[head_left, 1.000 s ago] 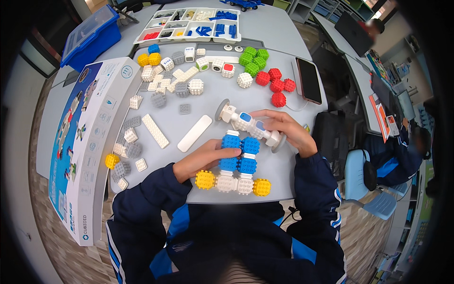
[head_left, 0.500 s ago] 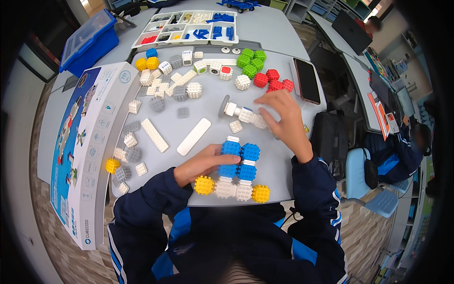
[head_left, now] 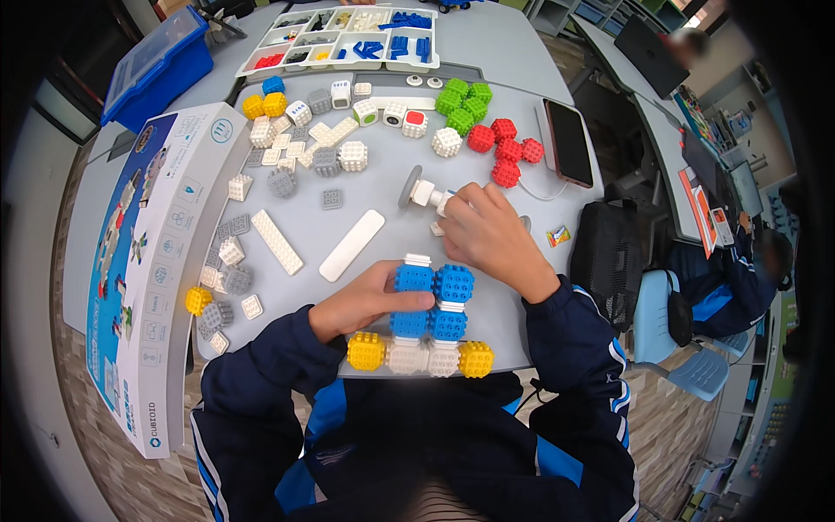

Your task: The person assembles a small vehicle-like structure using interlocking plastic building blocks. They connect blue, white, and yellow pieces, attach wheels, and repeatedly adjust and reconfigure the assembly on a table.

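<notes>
My left hand (head_left: 370, 300) grips an upright figure of blue cubes (head_left: 413, 324), its thumb across the upper left cube. White cubes (head_left: 407, 358) form the figure's bottom row, with a yellow cube (head_left: 366, 351) at each end. A white connector plate (head_left: 417, 259) sits on top of the left column. My right hand (head_left: 487, 230) is closed above the table, its fingertips at a small white square plate (head_left: 437, 229) that shows only in part. Beyond its knuckles lies a white cube assembly (head_left: 424, 193) with a grey disc (head_left: 410, 187); my hand hides its right end.
Two long white plates (head_left: 352, 245) (head_left: 278, 243) lie left of centre. Loose white and grey cubes (head_left: 282, 182) spread along the left. Green cubes (head_left: 462, 103), red cubes (head_left: 507, 150) and a phone (head_left: 567, 143) are at the far right. A sorting tray (head_left: 252, 63) and kit box (head_left: 170, 261) border the area.
My right hand has moved left and nearer, from the right end of the white assembly to the small square plate, and its fingers have closed. My left hand still holds the blue figure.
</notes>
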